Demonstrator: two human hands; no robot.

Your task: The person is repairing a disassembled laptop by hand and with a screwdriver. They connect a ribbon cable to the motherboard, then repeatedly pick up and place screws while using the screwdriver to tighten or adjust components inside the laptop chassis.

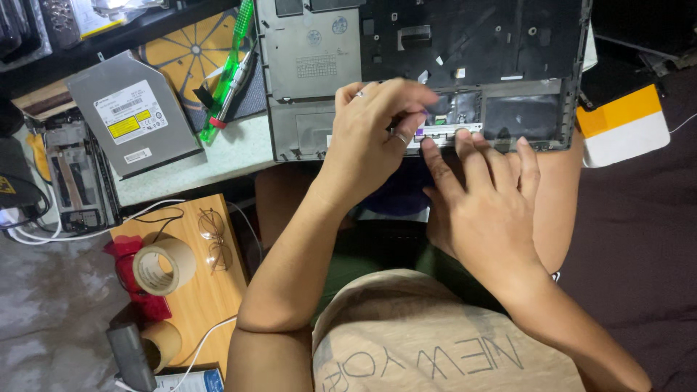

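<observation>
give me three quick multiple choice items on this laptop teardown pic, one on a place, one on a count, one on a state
1. Where does the optical drive lie?
A. left of the laptop chassis
B. on the person's lap
C. on top of the chassis

2. How many tape rolls stand on the wooden board?
A. one
B. two
C. four

3. What are the hands doing?
A. hanging free
B. holding the glasses
C. fingers pressed on the chassis's near edge

Answers: 1 A, the drive sits on the pale surface to the left. 2 B, one above the other. 3 C, left hand and right hand meet there.

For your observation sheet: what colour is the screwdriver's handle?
Translucent green screwdriver, clearest in the head view.
</observation>
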